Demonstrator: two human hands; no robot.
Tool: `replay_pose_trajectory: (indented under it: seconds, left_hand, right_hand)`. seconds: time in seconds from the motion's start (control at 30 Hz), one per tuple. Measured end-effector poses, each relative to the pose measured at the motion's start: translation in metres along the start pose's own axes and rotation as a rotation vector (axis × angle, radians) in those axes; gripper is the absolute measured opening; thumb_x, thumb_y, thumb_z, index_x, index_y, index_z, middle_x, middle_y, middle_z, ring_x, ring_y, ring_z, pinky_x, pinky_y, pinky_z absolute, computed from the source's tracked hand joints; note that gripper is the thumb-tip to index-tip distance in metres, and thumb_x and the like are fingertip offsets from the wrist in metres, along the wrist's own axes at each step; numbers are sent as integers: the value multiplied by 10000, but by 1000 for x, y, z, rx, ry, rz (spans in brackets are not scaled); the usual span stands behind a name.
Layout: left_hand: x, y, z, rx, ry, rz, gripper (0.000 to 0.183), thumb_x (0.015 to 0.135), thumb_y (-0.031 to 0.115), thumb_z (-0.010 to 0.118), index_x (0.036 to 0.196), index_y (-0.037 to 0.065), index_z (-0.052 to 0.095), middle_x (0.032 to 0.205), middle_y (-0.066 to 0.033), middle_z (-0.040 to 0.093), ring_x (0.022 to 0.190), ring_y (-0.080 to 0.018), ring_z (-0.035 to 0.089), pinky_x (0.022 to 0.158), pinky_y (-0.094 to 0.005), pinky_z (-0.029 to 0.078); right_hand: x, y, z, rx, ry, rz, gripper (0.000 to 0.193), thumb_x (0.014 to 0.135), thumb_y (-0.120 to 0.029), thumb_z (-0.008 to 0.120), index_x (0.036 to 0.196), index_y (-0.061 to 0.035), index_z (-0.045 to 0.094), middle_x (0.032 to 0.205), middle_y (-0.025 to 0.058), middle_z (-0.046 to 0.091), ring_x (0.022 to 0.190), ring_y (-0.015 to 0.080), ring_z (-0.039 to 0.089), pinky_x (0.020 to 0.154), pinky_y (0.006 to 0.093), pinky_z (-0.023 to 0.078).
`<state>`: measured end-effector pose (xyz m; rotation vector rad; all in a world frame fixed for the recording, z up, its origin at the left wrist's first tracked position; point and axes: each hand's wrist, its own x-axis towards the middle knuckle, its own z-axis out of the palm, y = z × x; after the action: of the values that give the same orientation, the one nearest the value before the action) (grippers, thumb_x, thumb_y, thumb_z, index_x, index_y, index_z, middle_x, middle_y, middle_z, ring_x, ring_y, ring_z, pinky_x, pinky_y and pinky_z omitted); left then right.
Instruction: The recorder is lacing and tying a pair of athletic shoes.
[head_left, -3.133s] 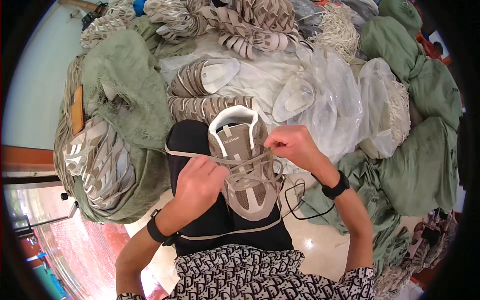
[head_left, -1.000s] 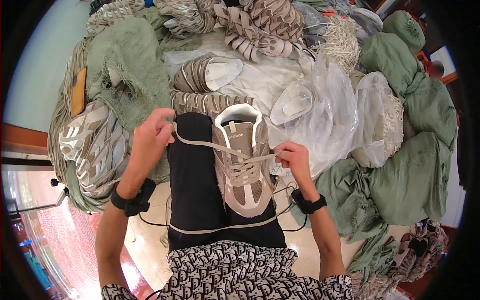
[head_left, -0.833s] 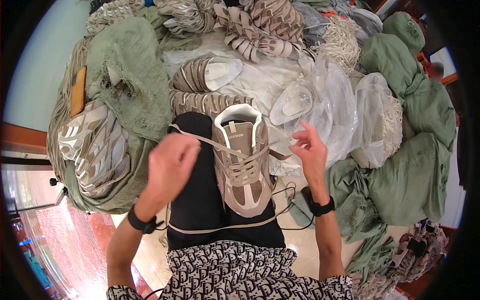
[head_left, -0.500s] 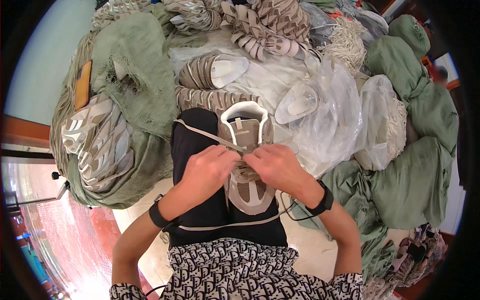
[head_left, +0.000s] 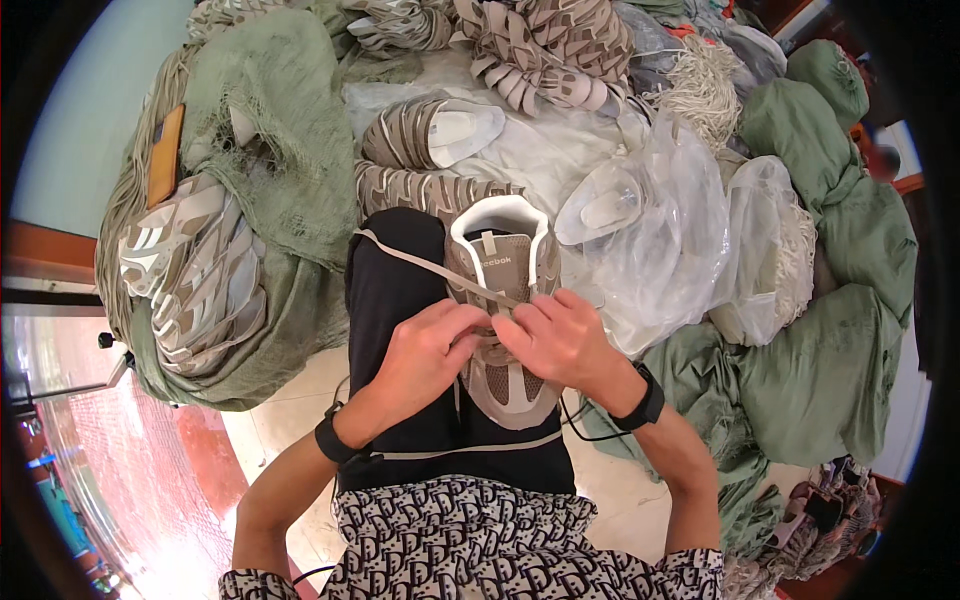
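Observation:
A brown and beige sneaker upper (head_left: 513,258) with a white collar lies across my black-trousered lap, its toe pointing toward me. A flat beige shoelace (head_left: 420,262) slants from my left knee over the tongue to the fingers of my right hand (head_left: 560,340), which are pinched on it over the lacing area. Right beside it, my left hand (head_left: 432,350) has its thumb and forefinger pressed together at the eyelet edge. What lies between those left fingertips is hidden. Another length of lace (head_left: 480,452) crosses my thighs below the toe.
Nested sneaker uppers (head_left: 400,135) lie beyond my knees, with more uppers (head_left: 195,270) on green cloth (head_left: 290,180) at left. Clear plastic bags (head_left: 660,250), a bundle of pale laces (head_left: 700,90) and green sacks (head_left: 820,370) fill the right. A yellow-brown phone-shaped object (head_left: 165,155) rests at far left.
My left fingers have shifted slightly and the thumb shows more. My right hand has turned a little, its fingers more curled over the lace. The view has moved slightly.

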<state>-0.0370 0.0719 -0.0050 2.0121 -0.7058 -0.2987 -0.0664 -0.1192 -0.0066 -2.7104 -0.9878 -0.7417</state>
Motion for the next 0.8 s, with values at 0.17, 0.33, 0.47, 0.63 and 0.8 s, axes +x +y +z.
replay_pose_trajectory:
  seconds: [0.17,0.33,0.47,0.63,0.8]
  left_hand:
    - [1,5,17,185,102,140,129,730,34,627,855,44,594,736,-76,567,657,-238,577,569,-311,469]
    - [9,10,32,661,102,252,144,657,107,667,686,68,531,621,-55,482,583,-212,540,511,-324,441]
    - [14,12,35,768,81,301,154,638,101,666,654,68,516,614,-51,473,576,-207,533,510,-328,440]
    - [19,10,33,423,62,202,89,636,42,622,653,52,535,617,-82,518,578,-250,555,519,-349,453]
    - [19,3,24,243,68,165,70,639,13,605,675,43,553,613,-93,540,560,-268,560,514,-341,452]
  right_hand:
    - [-12,14,-2,379,174,384,236,587,-11,602,818,-61,594,673,40,555,597,198,553,512,305,442]
    - [-14,18,2,364,126,327,272,593,19,591,850,-69,609,713,45,578,639,206,570,539,312,460]
    - [-2,23,6,271,-30,154,183,613,-47,587,793,-73,580,655,33,531,615,198,541,519,305,427]
    - [30,46,9,59,49,-23,162,612,-60,580,773,-72,564,629,28,492,585,192,508,496,296,392]
    - [14,37,-1,356,194,212,128,628,-40,572,747,-79,547,617,29,510,571,220,530,498,333,425]
